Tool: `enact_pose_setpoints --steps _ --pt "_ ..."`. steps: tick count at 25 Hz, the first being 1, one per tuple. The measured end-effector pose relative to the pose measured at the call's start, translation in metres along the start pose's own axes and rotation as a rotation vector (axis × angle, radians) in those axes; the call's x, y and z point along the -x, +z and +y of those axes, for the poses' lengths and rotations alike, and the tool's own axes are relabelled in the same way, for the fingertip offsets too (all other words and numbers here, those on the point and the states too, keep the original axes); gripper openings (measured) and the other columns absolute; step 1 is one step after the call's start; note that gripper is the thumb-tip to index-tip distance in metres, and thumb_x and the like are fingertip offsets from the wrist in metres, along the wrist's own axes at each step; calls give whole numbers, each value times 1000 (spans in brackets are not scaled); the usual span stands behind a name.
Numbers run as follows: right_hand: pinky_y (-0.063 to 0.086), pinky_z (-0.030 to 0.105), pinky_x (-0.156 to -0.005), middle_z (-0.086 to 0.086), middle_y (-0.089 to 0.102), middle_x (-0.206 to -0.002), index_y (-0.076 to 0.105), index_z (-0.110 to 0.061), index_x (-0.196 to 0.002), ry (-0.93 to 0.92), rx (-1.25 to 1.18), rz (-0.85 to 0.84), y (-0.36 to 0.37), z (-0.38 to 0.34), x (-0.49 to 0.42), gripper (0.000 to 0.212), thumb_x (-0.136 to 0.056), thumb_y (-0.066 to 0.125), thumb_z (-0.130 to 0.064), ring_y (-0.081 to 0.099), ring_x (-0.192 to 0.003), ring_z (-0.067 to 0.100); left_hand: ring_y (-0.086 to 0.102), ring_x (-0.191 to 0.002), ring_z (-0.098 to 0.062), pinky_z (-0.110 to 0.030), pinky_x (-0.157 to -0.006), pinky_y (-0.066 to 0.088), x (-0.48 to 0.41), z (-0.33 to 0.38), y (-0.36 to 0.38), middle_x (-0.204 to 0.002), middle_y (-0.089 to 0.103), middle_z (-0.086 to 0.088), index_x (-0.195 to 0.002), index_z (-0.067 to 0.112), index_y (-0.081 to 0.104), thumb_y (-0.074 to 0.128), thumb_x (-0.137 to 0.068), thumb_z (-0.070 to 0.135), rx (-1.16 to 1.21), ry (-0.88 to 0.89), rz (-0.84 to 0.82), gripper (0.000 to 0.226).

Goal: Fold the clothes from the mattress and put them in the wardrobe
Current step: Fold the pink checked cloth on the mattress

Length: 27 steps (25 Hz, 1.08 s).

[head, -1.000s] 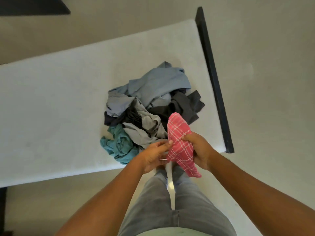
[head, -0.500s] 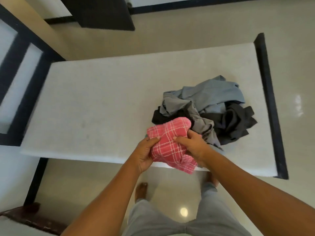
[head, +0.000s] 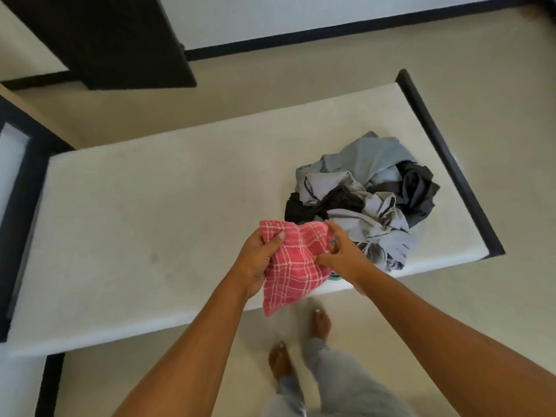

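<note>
We hold the red checked cloth [head: 296, 267] over the mattress [head: 150, 221].
Left hand [head: 258, 261] curls round its top corner; right hand [head: 343, 257] pinches the opposite edge.

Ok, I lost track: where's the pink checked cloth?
Head view, centre: the pink checked cloth held by the left hand and right hand over the mattress's near edge, beside the clothes pile.

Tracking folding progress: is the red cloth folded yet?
Not neatly folded: the cloth is bunched and creased, gripped by left hand and right hand.
</note>
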State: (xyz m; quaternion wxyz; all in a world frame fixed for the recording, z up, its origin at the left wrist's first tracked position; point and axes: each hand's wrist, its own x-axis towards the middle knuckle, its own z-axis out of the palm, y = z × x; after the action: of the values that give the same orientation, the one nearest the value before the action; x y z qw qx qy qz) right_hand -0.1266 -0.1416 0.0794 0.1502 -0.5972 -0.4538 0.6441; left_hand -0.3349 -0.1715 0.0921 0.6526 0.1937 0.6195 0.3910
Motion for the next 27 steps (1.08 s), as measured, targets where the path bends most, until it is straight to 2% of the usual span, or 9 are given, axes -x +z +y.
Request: enact_pose_setpoints --steps 2,4,8,11,15,19,22,24,27 --pt "57 59 -92 10 68 -114 51 -37 -132 0 63 33 -2 5 -5 63 -80 78 -14 69 -104 39 76 -95 -28 -44 -82 63 -9 10 4 -107 78 -11 -119 15 65 72 -94 23 -65 1 -32 27" --pt "58 51 -92 3 69 -107 59 -31 -114 9 101 107 -10 7 -12 40 -81 82 -31 71 -99 29 76 -96 -30 -46 -83 63 -21 21 11 -107 77 -12 -119 15 67 72 -94 23 -155 10 -79 27" --pt "46 31 -81 1 60 -105 66 -22 -93 -71 359 315 -22 14 -39 28 -82 82 -42 60 -96 18 77 -93 -28 -41 -78 63 -50 48 18 -102 79 -9 -114 16 70 73 -93 28 -317 -12 -162 24" --pt "38 29 -71 -7 53 -85 50 -33 -70 -151 439 382 -23 13 -53 33 -82 80 -38 52 -81 14 77 -92 -29 -40 -77 62 -80 69 15 -101 79 -9 -112 16 71 73 -93 29 -424 7 -200 23" --pt "44 32 -62 -7 59 -74 55 -27 -87 -146 331 398 -18 5 -63 21 -89 76 -31 54 -66 11 76 -95 -30 -43 -81 62 -129 91 1 -103 79 -9 -114 17 71 71 -95 28 -523 35 -271 22" --pt "47 34 -68 -12 58 -77 68 -23 -96 -156 331 542 -2 9 -87 8 -90 74 -24 60 -76 16 76 -88 -23 -35 -72 61 -186 95 -15 -99 77 -5 -111 19 69 68 -98 19 -674 60 -457 14" --pt "46 35 -73 -1 56 -85 75 -17 -100 -122 385 624 17 26 -110 13 -92 66 -11 58 -80 22 71 -83 -20 -39 -79 59 -230 85 -27 -89 73 -2 -101 19 68 70 -95 10 -860 39 -603 11" --pt "49 38 -77 4 63 -91 76 -13 -100 -103 399 642 37 38 -120 22 -90 61 -2 62 -87 26 68 -84 -19 -38 -83 57 -255 76 -31 -90 70 -4 -106 20 69 75 -92 14 -1106 25 -791 16" --pt "52 39 -82 2 72 -98 75 -20 -108 -100 350 690 77 47 -131 26 -90 62 -6 64 -91 21 71 -89 -10 -29 -86 55 -270 55 -25 -99 74 6 -116 32 70 81 -85 36 -1386 67 -1050 33"
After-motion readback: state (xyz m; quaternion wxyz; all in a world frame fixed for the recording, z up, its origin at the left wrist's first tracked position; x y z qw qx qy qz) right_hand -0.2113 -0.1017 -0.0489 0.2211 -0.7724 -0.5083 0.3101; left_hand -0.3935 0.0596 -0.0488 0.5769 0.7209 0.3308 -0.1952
